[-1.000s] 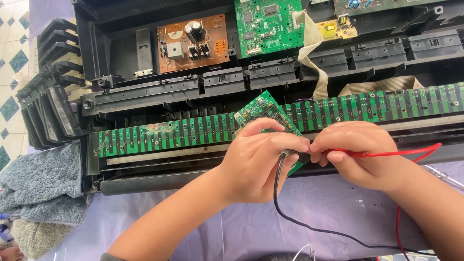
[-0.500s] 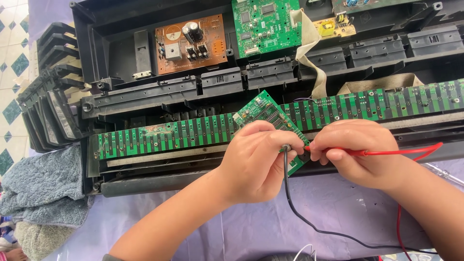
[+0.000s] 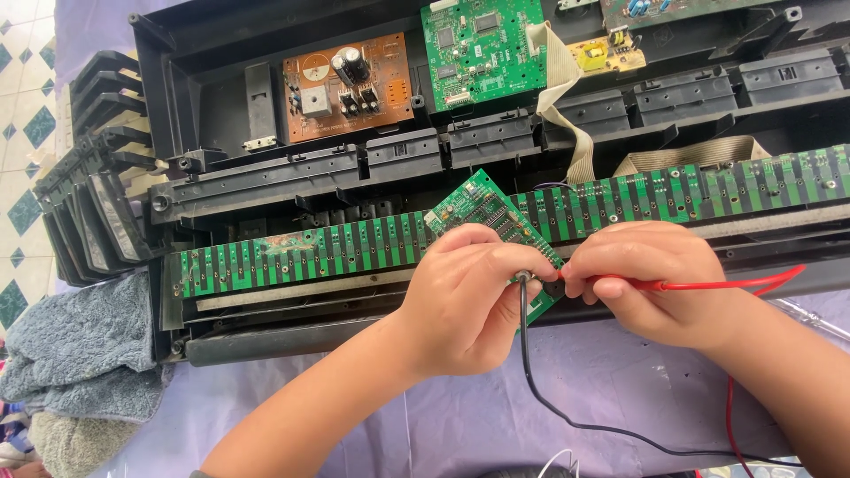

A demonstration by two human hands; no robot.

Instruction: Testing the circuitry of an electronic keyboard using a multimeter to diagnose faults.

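- Green small board (image 3: 490, 215) lies tilted over the long key strip (image 3: 354, 249), at the middle of the opened keyboard case (image 3: 221, 115).
- My left hand (image 3: 465, 296) is closed on the black probe (image 3: 523, 281), its tip on the board's lower edge.
- My right hand (image 3: 651, 279) pinches the red probe (image 3: 620, 282), tip just beside the black one.
- Both leads trail toward me over the purple cloth (image 3: 443, 416).
- Behind sit a brown board (image 3: 347, 84) and a green main board (image 3: 482, 49); a grey towel (image 3: 80, 354) lies at the left.
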